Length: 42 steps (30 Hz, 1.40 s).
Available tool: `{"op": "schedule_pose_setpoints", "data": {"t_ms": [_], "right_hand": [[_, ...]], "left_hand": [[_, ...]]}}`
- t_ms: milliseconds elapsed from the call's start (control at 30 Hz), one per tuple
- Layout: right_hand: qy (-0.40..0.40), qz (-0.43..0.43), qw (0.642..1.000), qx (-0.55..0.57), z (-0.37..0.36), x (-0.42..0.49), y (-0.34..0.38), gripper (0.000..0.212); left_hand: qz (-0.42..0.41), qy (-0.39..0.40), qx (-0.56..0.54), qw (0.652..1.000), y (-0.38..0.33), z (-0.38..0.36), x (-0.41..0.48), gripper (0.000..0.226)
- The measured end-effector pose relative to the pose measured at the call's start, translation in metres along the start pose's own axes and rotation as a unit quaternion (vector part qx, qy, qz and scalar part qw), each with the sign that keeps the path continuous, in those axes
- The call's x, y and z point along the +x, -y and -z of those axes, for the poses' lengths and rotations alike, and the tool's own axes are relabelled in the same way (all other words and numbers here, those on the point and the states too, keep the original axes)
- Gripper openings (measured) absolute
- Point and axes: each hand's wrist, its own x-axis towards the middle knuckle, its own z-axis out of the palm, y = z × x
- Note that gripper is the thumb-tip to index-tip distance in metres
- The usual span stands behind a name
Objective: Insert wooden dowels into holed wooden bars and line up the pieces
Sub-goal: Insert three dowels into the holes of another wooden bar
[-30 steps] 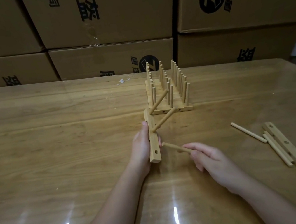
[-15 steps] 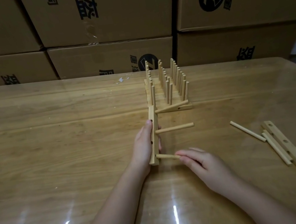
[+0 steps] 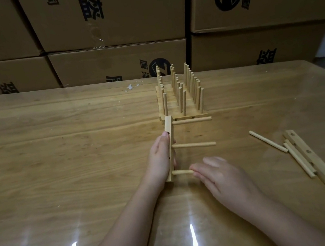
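Bar (image 3: pixel 168 128) gripped by left hand (image 3: pixel 161 161) | right hand (image 3: pixel 223 179) seemingly pinches dowel (image 3: pixel 181 172) | rack (image 3: pixel 184 117) behind

Doweled bar (image 3: pixel 169 130) centre, finished rows (image 3: pixel 184 102) behind (boxes (image 3: pixel 118 61) farther back), loose dowels (image 3: pixel 268 141) and spare bar (image 3: pixel 316 162) right.

Two hands are working in front of me: one left hand (image 3: pixel 161 159) and one right hand (image 3: pixel 225 178). One held bar (image 3: pixel 169 130) is carrying three inserted dowels (image 3: pixel 192 145). One loose bar (image 3: pixel 314 159) is lying off to the right with two loose dowels (image 3: pixel 267 141). The finished pieces (image 3: pixel 180 94) are standing in three rows of pegs, too crowded for counting. Six cardboard boxes (image 3: pixel 110 14) are sitting behind the one table (image 3: pixel 77 157).
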Motion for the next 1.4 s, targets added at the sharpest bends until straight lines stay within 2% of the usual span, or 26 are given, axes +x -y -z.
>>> {"op": "schedule_pose_setpoints", "data": {"t_ms": [767, 1033, 1100, 1167, 1233, 1300, 1333, 1400], "right_hand": [[0.01, -0.08, 0.979, 0.185, -0.024, -0.004, -0.01, 0.028], [0.021, -0.094, 0.975, 0.198, -0.029, -0.005, -0.013, 0.018], [0.021, -0.118, 0.965, 0.232, -0.026, -0.004, -0.012, 0.019], [-0.029, -0.164, 0.94, 0.299, -0.021, -0.001, -0.012, 0.027], [-0.114, -0.226, 0.881, 0.399, -0.017, 0.003, -0.014, 0.037], [-0.14, -0.265, 0.833, 0.464, -0.016, 0.005, -0.016, 0.048], [-0.125, -0.273, 0.832, 0.467, -0.017, 0.006, -0.017, 0.051], [-0.081, -0.276, 0.856, 0.43, -0.022, 0.007, -0.02, 0.049]], "left_hand": [[-0.049, -0.015, 0.035, 0.998, 0.005, -0.002, -0.002, 0.036], [-0.071, -0.009, 0.055, 0.996, 0.012, 0.001, 0.002, 0.035], [-0.055, 0.001, 0.051, 0.997, 0.011, 0.003, 0.004, 0.033], [-0.031, -0.009, 0.039, 0.999, 0.011, 0.004, 0.007, 0.032], [-0.013, -0.002, 0.003, 1.0, 0.009, 0.007, 0.008, 0.031], [0.012, 0.049, -0.082, 0.995, 0.006, 0.01, 0.009, 0.028], [0.024, 0.077, -0.129, 0.988, 0.005, 0.012, 0.008, 0.029], [0.032, 0.117, -0.18, 0.976, 0.003, 0.013, 0.008, 0.034]]}}
